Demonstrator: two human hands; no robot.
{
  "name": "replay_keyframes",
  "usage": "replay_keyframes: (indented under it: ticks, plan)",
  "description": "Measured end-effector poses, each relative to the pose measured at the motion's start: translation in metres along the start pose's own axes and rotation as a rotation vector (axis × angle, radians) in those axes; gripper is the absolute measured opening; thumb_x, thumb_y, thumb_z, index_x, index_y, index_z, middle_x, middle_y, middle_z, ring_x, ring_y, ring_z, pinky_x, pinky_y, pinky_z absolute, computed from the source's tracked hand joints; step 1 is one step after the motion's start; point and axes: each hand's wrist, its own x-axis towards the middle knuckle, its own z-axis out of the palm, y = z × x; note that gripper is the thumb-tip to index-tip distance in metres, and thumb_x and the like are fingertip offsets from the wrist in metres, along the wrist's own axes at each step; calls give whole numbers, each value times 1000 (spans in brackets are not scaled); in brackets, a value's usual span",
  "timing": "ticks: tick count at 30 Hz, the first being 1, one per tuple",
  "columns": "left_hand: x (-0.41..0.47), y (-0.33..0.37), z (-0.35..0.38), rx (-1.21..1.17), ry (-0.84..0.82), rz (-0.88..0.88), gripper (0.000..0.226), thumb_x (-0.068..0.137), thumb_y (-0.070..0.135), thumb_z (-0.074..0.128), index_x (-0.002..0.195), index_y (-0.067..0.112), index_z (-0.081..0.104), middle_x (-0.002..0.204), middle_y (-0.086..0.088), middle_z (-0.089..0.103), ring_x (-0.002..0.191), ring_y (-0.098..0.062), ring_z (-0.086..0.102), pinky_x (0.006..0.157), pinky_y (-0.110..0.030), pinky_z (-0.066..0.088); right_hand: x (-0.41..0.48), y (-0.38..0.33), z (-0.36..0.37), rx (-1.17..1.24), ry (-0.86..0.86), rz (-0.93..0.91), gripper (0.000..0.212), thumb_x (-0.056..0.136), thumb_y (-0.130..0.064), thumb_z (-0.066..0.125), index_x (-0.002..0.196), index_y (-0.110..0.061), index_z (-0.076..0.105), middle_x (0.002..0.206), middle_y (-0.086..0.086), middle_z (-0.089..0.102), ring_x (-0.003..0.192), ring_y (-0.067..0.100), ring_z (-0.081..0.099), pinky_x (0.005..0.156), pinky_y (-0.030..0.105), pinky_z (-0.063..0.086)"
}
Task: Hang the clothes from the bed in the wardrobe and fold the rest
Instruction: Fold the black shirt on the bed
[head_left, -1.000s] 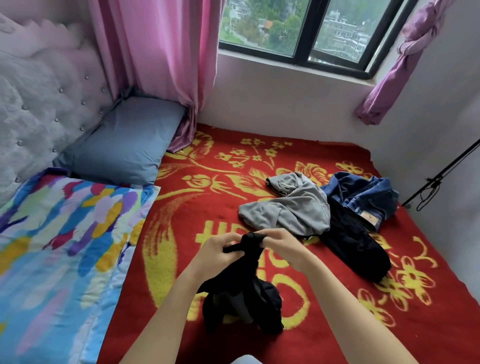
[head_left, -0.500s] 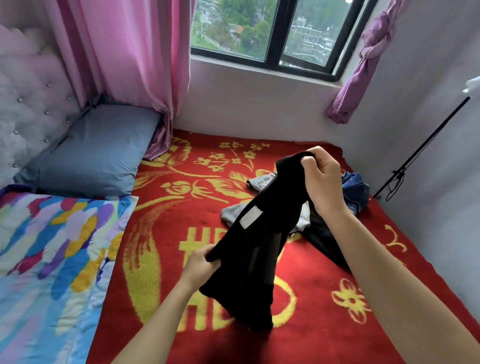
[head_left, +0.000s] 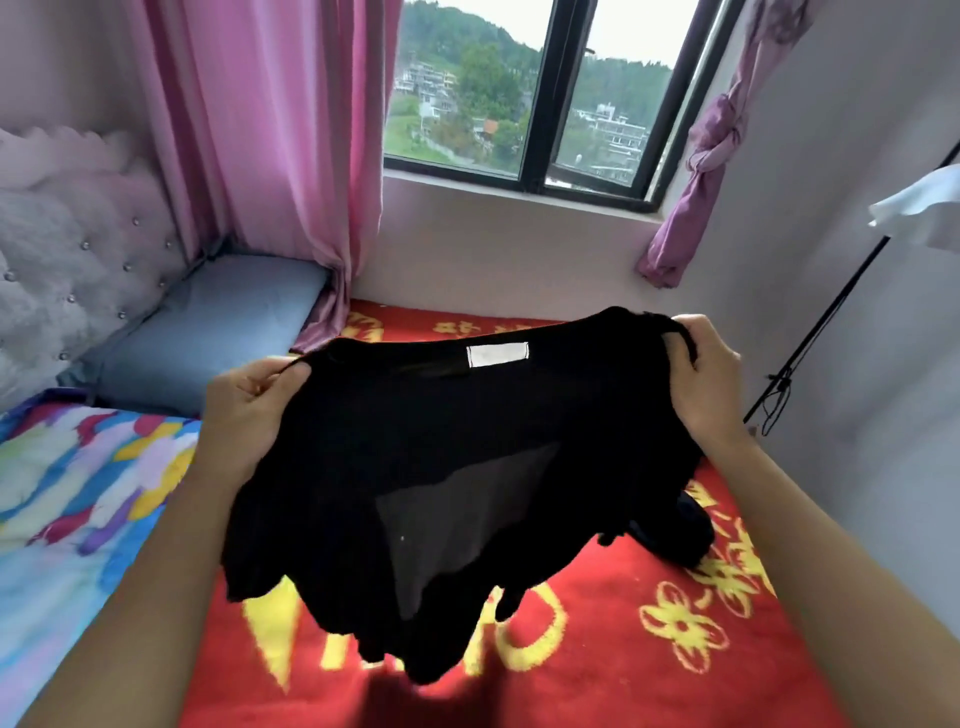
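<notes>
Thin black fabric garment (head_left: 447, 467) spread crosswise mid-frame, long axis left–right; left hand (head_left: 249, 415) and right hand (head_left: 701, 379) each pinch one top corner.

On my feed the bed (head_left: 753, 691) fills the lower frame, covered by a red blanket (head_left: 613, 597) with yellow flowers and lettering. A multicoloured quilt (head_left: 78, 493) lies along its left side. A grey-blue pillow (head_left: 208, 332) sits at the upper left, against the tufted headboard (head_left: 67, 249). At centre right, a dark garment (head_left: 675, 535) lies crumpled on the blanket.
</notes>
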Motion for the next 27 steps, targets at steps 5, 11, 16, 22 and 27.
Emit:
replay_keyframes:
  ticks: [5, 11, 16, 22, 27]
  plan:
    - [-29, 69, -20, 254, 163, 212, 21, 91, 15, 55, 101, 2, 68, 69, 39, 59, 66, 29, 47, 68, 3, 32, -15, -1, -41, 18, 160, -37, 27, 93, -24, 46, 99, -1, 59, 82, 22, 64, 76, 39, 60, 69, 42, 43]
    - [-85, 109, -50, 562, 368, 438, 39, 94, 32, 40, 113, 8, 65, 100, -16, 70, 94, -31, 63, 80, -33, 42, -42, -8, -77, 88, 339, -122, 43, 83, -31, 38, 84, 6, 60, 65, 25, 58, 59, 37, 55, 57, 32, 30]
    - [-105, 87, -53, 760, 335, 496, 30, 94, 18, 47, 102, -2, 68, 87, -28, 68, 79, -45, 66, 66, -42, 43, -68, 3, -68, -69, 187, -144, 41, 85, -34, 42, 81, 3, 61, 64, 25, 60, 58, 41, 58, 55, 32, 30]
    - [-120, 17, -41, 870, 113, 211, 18, 89, 14, 63, 97, 0, 71, 75, -31, 65, 69, -50, 61, 61, -48, 48, -104, 37, -15, -271, -291, -11, 32, 91, -35, 58, 81, -4, 61, 72, 23, 65, 72, 41, 63, 58, 35, 34]
    - [-113, -71, -42, 825, -69, -201, 19, 93, 25, 56, 99, 15, 70, 90, -17, 70, 89, -39, 62, 70, -39, 43, -122, 69, 52, 87, -884, 308, 35, 89, -30, 62, 57, -20, 54, 48, -10, 47, 50, 8, 47, 49, 25, 32]
